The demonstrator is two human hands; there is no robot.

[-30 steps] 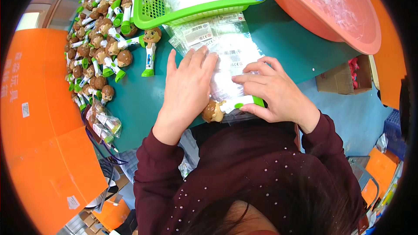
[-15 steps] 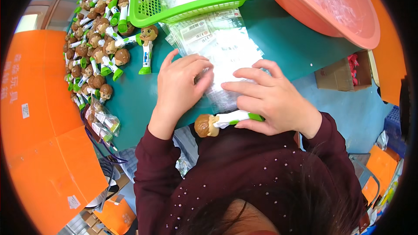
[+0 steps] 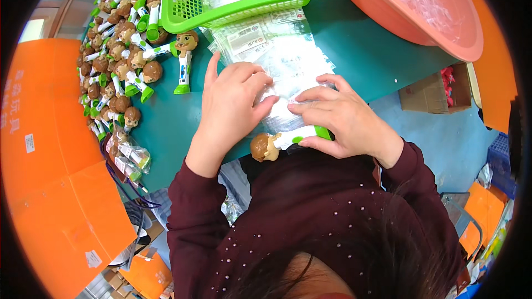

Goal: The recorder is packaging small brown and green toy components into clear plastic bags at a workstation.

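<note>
My right hand (image 3: pixel 349 119) holds a toy figure (image 3: pixel 284 139) with a brown-haired head, a white body and green ends. The figure lies sideways at the table's front edge, its head toward the left. The fingertips of that hand also rest on a stack of clear plastic bags (image 3: pixel 296 66). Over the stack's left side is my left hand (image 3: pixel 238 91), thumb and fingers apart, touching the top bag. Its little finger sticks up and away. A single similar figure (image 3: pixel 184 66) lies beyond my left hand, next to a large heap of figures (image 3: pixel 119 50).
A green basket (image 3: pixel 249 12) with clear bags stands at the back, over the stack's far end. At the back right is a pink basin (image 3: pixel 410 33) of clear plastic pieces. Bagged figures (image 3: pixel 130 158) lie at the table's left edge, by an orange box (image 3: pixel 61 133).
My right hand has tilted the figure and brought it slightly up toward the bags. The left thumb has moved right, close to the right fingertips on the top bag.
</note>
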